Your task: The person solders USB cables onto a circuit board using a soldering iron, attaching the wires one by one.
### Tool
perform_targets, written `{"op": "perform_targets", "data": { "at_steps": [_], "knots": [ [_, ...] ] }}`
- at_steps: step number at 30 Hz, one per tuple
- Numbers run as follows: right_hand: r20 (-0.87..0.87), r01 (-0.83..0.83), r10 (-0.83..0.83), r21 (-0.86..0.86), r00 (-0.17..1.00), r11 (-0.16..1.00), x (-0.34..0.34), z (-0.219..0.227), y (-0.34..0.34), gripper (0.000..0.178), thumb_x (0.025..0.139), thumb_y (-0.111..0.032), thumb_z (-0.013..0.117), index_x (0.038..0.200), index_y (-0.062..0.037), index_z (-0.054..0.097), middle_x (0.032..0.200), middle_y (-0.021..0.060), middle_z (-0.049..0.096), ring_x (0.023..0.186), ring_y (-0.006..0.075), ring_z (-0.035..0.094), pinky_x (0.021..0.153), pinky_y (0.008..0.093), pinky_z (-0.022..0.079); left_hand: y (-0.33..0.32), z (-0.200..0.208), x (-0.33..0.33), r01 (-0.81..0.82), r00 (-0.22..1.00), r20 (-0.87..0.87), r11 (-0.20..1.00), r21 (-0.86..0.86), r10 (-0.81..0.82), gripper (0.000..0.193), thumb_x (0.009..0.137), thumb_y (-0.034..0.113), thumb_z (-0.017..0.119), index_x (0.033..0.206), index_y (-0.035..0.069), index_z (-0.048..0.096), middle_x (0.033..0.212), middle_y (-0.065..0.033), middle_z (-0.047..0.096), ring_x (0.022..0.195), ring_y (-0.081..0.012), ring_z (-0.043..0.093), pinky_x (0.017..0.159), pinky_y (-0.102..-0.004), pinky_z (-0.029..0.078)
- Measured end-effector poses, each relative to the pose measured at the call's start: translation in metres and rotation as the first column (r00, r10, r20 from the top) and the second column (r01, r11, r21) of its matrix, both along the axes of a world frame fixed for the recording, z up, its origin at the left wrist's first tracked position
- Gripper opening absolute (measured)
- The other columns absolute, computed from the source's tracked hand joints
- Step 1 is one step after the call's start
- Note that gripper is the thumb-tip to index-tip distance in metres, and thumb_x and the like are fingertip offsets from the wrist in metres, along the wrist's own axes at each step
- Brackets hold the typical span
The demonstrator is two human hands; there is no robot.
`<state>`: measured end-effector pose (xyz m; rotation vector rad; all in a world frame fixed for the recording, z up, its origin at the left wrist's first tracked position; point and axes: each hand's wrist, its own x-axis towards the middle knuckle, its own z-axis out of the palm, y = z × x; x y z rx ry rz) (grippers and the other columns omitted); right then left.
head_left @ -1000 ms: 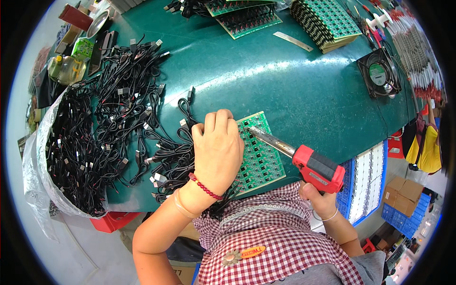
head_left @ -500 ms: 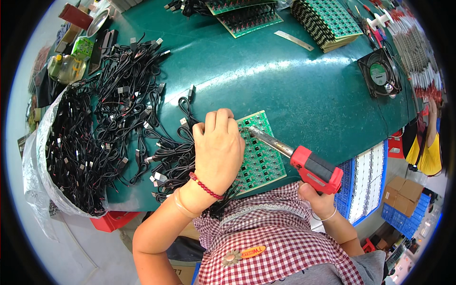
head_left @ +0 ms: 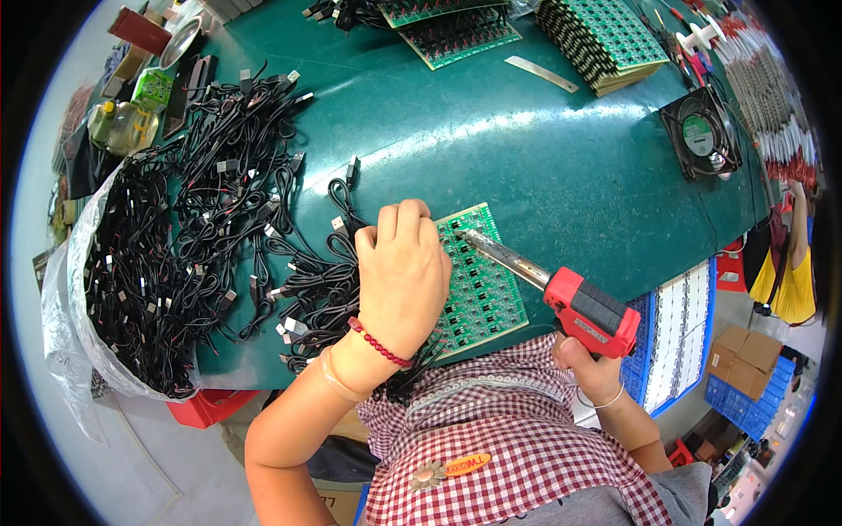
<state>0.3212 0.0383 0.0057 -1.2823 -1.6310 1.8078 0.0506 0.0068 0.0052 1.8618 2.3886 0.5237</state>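
Observation:
A green circuit board (head_left: pixel 487 294) with rows of small black parts lies on the table in front of me. My left hand (head_left: pixel 403 267) is closed over its left edge, fingers curled down; whatever they pinch is hidden beneath the hand. My right hand (head_left: pixel 589 366) grips a red and black soldering gun (head_left: pixel 592 311) from the right. Its metal barrel slants up and left, with the tip over the upper part of the board, near my left fingers. Whether the tip touches the board I cannot tell. Black USB cables (head_left: pixel 320 285) lie bunched beside my left hand.
A clear plastic bag (head_left: pixel 74 289) bulges with more black cables at the left. Farther back are a stack of circuit boards (head_left: pixel 614 39), a steel ruler (head_left: pixel 542 74) and more boards (head_left: pixel 460 44). A small black fan (head_left: pixel 700 136) stands at the right. Blue trays (head_left: pixel 671 337) sit below the table's right edge.
The soldering gun and my right hand have shifted slightly to the right, the tip drawing a little away from my left fingers. My left hand and the board stay nearly still.

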Motion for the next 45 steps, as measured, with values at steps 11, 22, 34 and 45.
{"op": "perform_targets", "data": {
  "at_steps": [11, 22, 34, 45],
  "knots": [
    [-0.050, -0.030, 0.029, -0.030, 0.998, 0.999, 0.005, -0.002, 0.000, 0.022, 0.083, -0.008, 0.069, 0.103, -0.0029, 0.061, 0.084, -0.0018, 0.059, 0.074, 0.0085, 0.053, 0.066, 0.0271, 0.045, 0.001, 0.003, -0.003, -0.005, 0.999, 0.044, 1.000, -0.019, 0.006, 0.016, 0.072, 0.003, 0.059, 0.086, -0.001, 0.055, 0.104, -0.0091, 0.053, 0.096, -0.0269, 0.049, 0.078, -0.0384, 0.039],
    [-0.032, 0.006, -0.008, -0.061, 0.999, 0.998, 0.003, 0.000, -0.004, 0.024, 0.082, -0.010, 0.071, 0.103, -0.0029, 0.062, 0.090, 0.0007, 0.062, 0.079, 0.0098, 0.055, 0.071, 0.0273, 0.047, -0.002, 0.004, -0.008, 0.099, 0.995, 0.032, 0.993, -0.059, -0.097, 0.015, 0.076, 0.002, 0.061, 0.090, 0.002, 0.056, 0.105, -0.0090, 0.052, 0.098, -0.0284, 0.048, 0.079, -0.0395, 0.041],
    [0.004, -0.016, 0.016, -0.010, 1.000, 1.000, -0.001, 0.002, -0.006, 0.026, 0.080, -0.010, 0.072, 0.103, -0.0025, 0.063, 0.090, 0.0023, 0.064, 0.080, 0.0110, 0.058, 0.071, 0.0279, 0.048, -0.002, 0.005, -0.008, 0.123, 0.992, -0.021, 0.989, -0.084, -0.126, 0.013, 0.078, 0.003, 0.059, 0.091, 0.003, 0.056, 0.105, -0.0085, 0.052, 0.098, -0.0275, 0.049, 0.077, -0.0385, 0.041],
    [-0.016, -0.034, 0.034, -0.017, 0.999, 0.999, 0.009, -0.002, -0.008, 0.024, 0.081, -0.009, 0.071, 0.102, -0.0027, 0.063, 0.090, 0.0023, 0.063, 0.079, 0.0111, 0.058, 0.071, 0.0286, 0.048, -0.002, 0.002, -0.005, 0.104, 0.992, -0.060, 0.991, -0.087, -0.109, 0.012, 0.078, 0.004, 0.058, 0.090, 0.004, 0.056, 0.104, -0.0077, 0.052, 0.097, -0.0264, 0.049, 0.077, -0.0376, 0.041]
  ]
}}
